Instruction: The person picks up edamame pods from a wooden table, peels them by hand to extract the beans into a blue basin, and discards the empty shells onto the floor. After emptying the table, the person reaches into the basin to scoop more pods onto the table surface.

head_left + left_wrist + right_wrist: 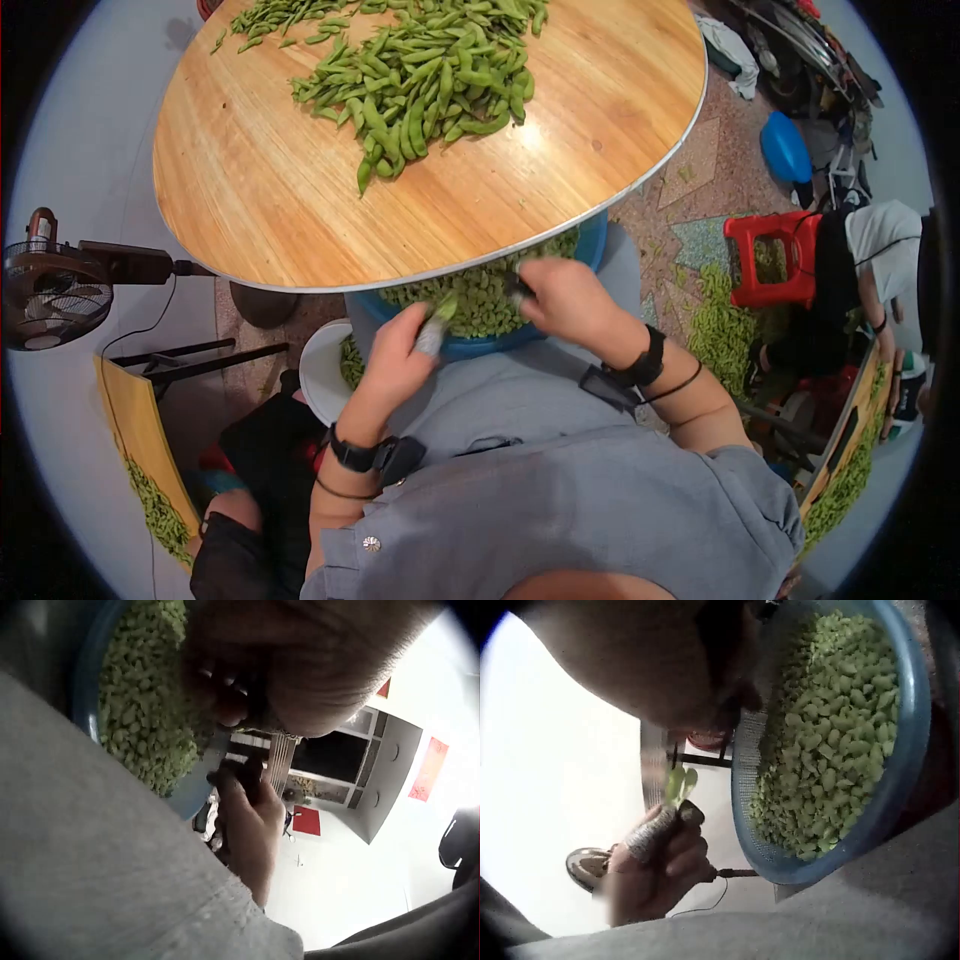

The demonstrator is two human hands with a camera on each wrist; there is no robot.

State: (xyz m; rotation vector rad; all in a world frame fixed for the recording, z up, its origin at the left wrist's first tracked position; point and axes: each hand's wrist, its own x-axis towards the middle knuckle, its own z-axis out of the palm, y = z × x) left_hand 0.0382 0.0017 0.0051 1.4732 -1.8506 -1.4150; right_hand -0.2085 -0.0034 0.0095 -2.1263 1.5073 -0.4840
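Observation:
Between its thumb and a finger my left hand [395, 355] pinches a green soybean pod [446, 308]. Grey wrapping [651, 834] covers a digit of that hand, and the pod stands split in two lobes in the right wrist view. To its right, my right hand [572, 302] has its fingers curled, with something dark [518, 290] at the fingertips; I cannot tell whether it holds anything. Both hands are over a blue mesh basket [916, 697] on the lap, filled with shelled green beans [832, 742]. The tabletop partly hides this basket in the head view.
A heap of pods [430, 85] lies on the round wooden table [240, 170] ahead. A white bucket [318, 375] stands left of the lap, a fan [60, 290] farther left. Pods [722, 330] cover the floor at right, near a red stool [740, 260] and another person [880, 240].

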